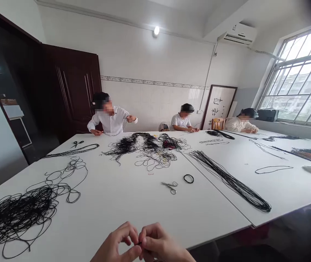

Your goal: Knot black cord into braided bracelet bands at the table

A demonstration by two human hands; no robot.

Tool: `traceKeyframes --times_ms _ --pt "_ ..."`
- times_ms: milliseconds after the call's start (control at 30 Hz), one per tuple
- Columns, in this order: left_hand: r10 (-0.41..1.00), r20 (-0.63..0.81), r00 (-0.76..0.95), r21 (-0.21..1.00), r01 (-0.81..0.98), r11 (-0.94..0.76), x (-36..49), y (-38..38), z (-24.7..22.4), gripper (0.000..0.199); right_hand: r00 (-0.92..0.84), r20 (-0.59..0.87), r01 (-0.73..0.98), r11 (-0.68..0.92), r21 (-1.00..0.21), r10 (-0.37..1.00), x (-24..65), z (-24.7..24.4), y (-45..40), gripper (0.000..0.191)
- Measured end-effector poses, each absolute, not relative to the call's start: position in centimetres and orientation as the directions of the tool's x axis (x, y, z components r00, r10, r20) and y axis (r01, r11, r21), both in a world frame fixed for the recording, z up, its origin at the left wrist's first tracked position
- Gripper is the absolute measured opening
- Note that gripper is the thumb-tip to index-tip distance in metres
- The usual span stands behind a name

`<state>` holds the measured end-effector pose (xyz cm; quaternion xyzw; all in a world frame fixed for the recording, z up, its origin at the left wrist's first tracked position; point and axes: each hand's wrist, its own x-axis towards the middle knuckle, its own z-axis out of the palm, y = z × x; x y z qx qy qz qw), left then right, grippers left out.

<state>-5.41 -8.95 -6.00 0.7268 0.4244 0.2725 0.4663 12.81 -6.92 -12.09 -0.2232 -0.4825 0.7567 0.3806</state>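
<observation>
My left hand (119, 244) and my right hand (159, 244) meet at the near edge of the white table (95, 203). Both are closed, fingertips pinched together on a small piece of black cord (139, 243), most of it hidden by the fingers. Beyond my hands lie silver scissors (171, 187) with a black cord ring (188, 178) beside them. A large tangle of black cord (21, 211) spreads over the table's left side. To the right, a long bundle of black cords (232, 182) stretches diagonally.
Across the table sit a person in a white shirt (113, 122) holding cord and two other people (184, 120) (241, 122). Heaped black cords (144, 143) lie mid-table. Black scissors (77, 143) rest at the far left. A seam crosses the table on the right.
</observation>
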Motion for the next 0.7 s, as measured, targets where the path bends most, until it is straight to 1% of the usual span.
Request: traceKeyframes --times_ms 67,200,300,367,467,600,700 --pt "0.836 0.005 0.549 0.943 0.275 -0.186 -5.3 -9.5 -5.4 0.028 -0.626 0.044 -0.367 -0.245 -0.897 0.779 13.1 -11.6 -7.2 0.048" --pt "0.830 0.085 0.551 0.973 0.135 -0.189 -4.9 -9.7 -3.9 0.024 -0.653 0.096 -0.402 -0.236 -0.885 0.751 13.2 -10.1 -6.9 0.048" --pt "0.848 0.119 0.517 0.992 -0.087 -0.086 -4.5 -8.7 -2.7 0.025 -0.678 0.135 -0.423 -0.233 -0.876 0.722 13.1 -8.5 -6.3 0.042" --pt "0.871 0.140 0.471 0.975 -0.221 -0.038 -4.1 -7.6 -2.0 0.027 -0.667 0.148 -0.452 -0.239 -0.859 0.731 13.0 -7.3 -5.8 0.037" --pt "0.889 0.185 0.419 0.948 -0.316 -0.049 -3.4 -5.6 -1.2 0.035 -0.603 0.145 -0.520 -0.249 -0.817 0.784 12.8 -5.6 -5.1 0.035" --pt "0.885 0.223 0.409 0.912 -0.408 -0.042 -2.7 -3.6 -0.8 0.029 -0.525 0.124 -0.587 -0.253 -0.769 0.842 12.3 -4.2 -3.9 0.034" --pt "0.884 0.232 0.407 0.882 -0.472 -0.014 -2.8 -2.2 -0.7 0.024 -0.509 0.108 -0.599 -0.261 -0.757 0.854 12.0 -3.9 -2.8 0.035"
